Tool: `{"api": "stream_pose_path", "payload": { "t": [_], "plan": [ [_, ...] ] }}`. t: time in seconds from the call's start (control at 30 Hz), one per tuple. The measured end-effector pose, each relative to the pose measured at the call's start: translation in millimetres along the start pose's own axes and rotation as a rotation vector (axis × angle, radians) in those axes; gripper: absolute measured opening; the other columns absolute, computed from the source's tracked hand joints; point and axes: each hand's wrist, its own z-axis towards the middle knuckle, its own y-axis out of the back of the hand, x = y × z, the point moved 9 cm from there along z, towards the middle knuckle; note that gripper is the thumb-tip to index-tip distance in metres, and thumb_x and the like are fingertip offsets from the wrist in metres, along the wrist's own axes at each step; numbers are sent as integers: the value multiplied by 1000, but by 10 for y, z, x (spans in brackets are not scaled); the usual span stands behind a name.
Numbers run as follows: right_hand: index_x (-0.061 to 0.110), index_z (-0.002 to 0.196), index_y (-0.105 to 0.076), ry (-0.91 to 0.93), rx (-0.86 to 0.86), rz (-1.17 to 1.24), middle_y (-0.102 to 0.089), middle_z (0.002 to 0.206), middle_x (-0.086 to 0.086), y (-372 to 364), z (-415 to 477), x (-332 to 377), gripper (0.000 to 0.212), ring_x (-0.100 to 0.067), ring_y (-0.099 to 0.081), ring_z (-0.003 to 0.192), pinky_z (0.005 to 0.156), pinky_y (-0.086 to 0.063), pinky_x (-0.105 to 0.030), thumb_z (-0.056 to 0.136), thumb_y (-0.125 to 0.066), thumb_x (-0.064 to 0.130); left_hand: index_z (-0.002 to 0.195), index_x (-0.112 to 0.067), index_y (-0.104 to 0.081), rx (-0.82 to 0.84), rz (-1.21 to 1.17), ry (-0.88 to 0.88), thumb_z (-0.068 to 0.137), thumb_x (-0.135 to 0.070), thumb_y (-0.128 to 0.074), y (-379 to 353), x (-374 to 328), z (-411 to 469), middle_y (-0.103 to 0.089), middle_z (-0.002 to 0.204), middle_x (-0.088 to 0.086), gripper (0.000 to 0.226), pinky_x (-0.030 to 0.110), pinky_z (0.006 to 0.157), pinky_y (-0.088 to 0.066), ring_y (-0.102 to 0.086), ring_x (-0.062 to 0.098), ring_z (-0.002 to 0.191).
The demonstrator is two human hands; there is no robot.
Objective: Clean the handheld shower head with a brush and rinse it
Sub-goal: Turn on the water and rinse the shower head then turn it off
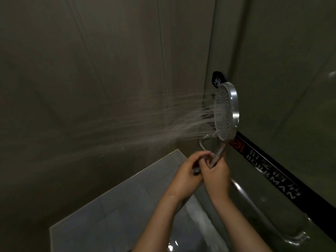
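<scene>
The round chrome shower head [226, 110] stands upright at centre right, its face turned left. Water [145, 128] sprays from it in a wide fan toward the left wall. Its handle [219, 153] runs down into my two hands. My right hand [216, 177] grips the lower handle. My left hand [190, 170] curls around the handle's base and the hose end [196, 170] beside it. A loop of metal hose [202, 144] shows just above my hands. No brush is in view.
A glass door [281, 88] fills the right side, with a black lettered strip [272, 166] across it and a chrome bar handle [254, 206] below. Grey tiled walls stand ahead and left. A pale floor or ledge [118, 206] lies below my arms.
</scene>
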Motion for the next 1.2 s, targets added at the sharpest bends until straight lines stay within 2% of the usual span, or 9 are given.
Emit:
{"api": "stream_pose_path", "payload": {
  "t": [0.13, 0.23, 0.37, 0.57, 0.83, 0.93, 1.0, 1.13, 1.2],
  "plan": [
    [9, 99, -63, -20, 39, 16, -69, 86, -7, -108, 7, -5, 22, -22, -68, 80, 72, -58, -43, 81, -67, 22, 122, -15, -58, -24, -12, -4, 80, 14, -57, 69, -6, -7, -61, 119, -5, 51, 14, 92, -46, -57, 3, 112],
    [12, 93, -63, 20, 41, 5, -69, 81, -5, -144, 27, 73, 16, -21, -68, 76, 69, -58, -43, 80, -67, 21, 122, -14, -56, -23, -19, -4, 80, 15, -55, 118, -21, -21, -60, 116, -6, 51, 12, 89, -47, -58, 4, 110],
    [17, 83, -60, 58, 52, -38, -67, 75, -3, -185, 28, 151, 6, -20, -66, 72, 67, -57, -41, 80, -66, 18, 124, -21, -52, -6, 17, -12, 80, 14, -55, 171, 10, -24, -57, 117, -13, 56, 16, 96, -45, -56, 1, 112],
    [20, 81, -50, 28, 76, -118, -62, 80, -2, -284, -11, 65, 15, -23, -63, 77, 71, -54, -44, 80, -65, 23, 120, -29, -47, -5, 57, 18, 78, 18, -52, 199, 198, -45, -53, 114, -21, 62, 8, 94, -41, -53, -19, 102],
    [17, 84, -51, -10, 117, -172, -60, 78, -1, -393, -131, -125, 14, -22, -59, 73, 64, -41, -29, 81, -65, 20, 121, -25, -53, -31, 49, 92, 78, 13, -57, 223, 486, -162, -60, 118, -6, 57, 20, 98, -46, -58, -4, 107],
    [14, 87, -54, -15, 123, -207, -61, 79, -3, -428, -161, -167, 15, -24, -59, 75, 66, -46, -32, 81, -65, 22, 116, -32, -53, -48, 61, 106, 77, 13, -57, 245, 529, -207, -59, 115, -9, 60, 19, 97, -46, -58, -8, 104],
    [13, 91, -56, -7, 125, -208, -64, 82, -5, -444, -171, -160, 17, -26, -62, 78, 70, -51, -37, 80, -65, 23, 115, -38, -52, -46, 73, 114, 78, 11, -58, 255, 539, -226, -60, 116, -11, 62, 20, 96, -47, -58, -2, 107],
    [11, 90, -58, -18, 118, -201, -66, 83, -8, -452, -169, -161, 18, -27, -64, 78, 72, -53, -42, 80, -66, 24, 119, -30, -53, -58, 82, 96, 78, 13, -56, 277, 483, -232, -60, 119, -5, 60, 22, 99, -46, -58, 7, 113],
    [12, 87, -58, -15, 114, -186, -65, 80, -7, -440, -169, -137, 16, -25, -63, 75, 68, -52, -38, 80, -65, 23, 120, -29, -52, -60, 82, 87, 78, 14, -56, 286, 434, -235, -60, 119, -5, 60, 18, 97, -46, -58, 5, 111]
  ]
}}
